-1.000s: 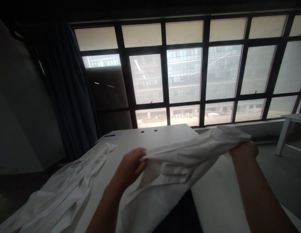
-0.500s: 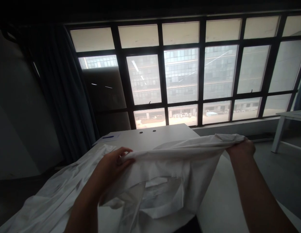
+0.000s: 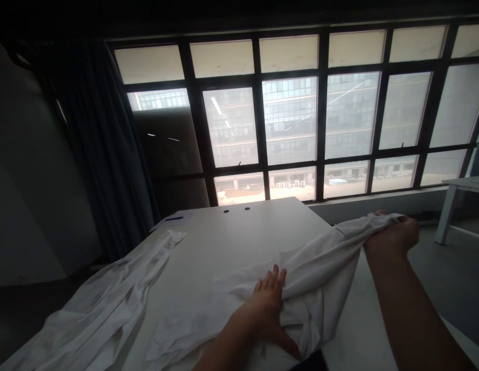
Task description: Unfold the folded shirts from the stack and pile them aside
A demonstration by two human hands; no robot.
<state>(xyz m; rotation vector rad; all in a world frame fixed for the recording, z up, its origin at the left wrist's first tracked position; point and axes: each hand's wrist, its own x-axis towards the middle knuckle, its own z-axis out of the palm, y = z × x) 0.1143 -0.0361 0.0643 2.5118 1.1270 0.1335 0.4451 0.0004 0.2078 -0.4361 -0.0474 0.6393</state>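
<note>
A white cloth garment [image 3: 320, 273] stretches across the near part of the white table [image 3: 239, 232]. Its right end is lifted off the tabletop, bunched in the closed fingers of my right hand [image 3: 394, 234]. My left hand [image 3: 270, 306] lies on the middle of the garment with its fingers stretched out and the thumb apart. Left of my left arm, the lower part of the garment spreads over the table in loose folds. The kind of garment cannot be made out.
Another white cloth garment [image 3: 108, 304] lies crumpled along the table's left side. A blue pen [image 3: 173, 218] rests on paper at the far left corner. Two round cable holes are near the far edge. A second white table [image 3: 463, 185] stands at right, with windows behind.
My left hand has let go of the garment's upper edge and moved right and down onto the cloth. The garment's left part has dropped to the table. My right hand has shifted slightly right.
</note>
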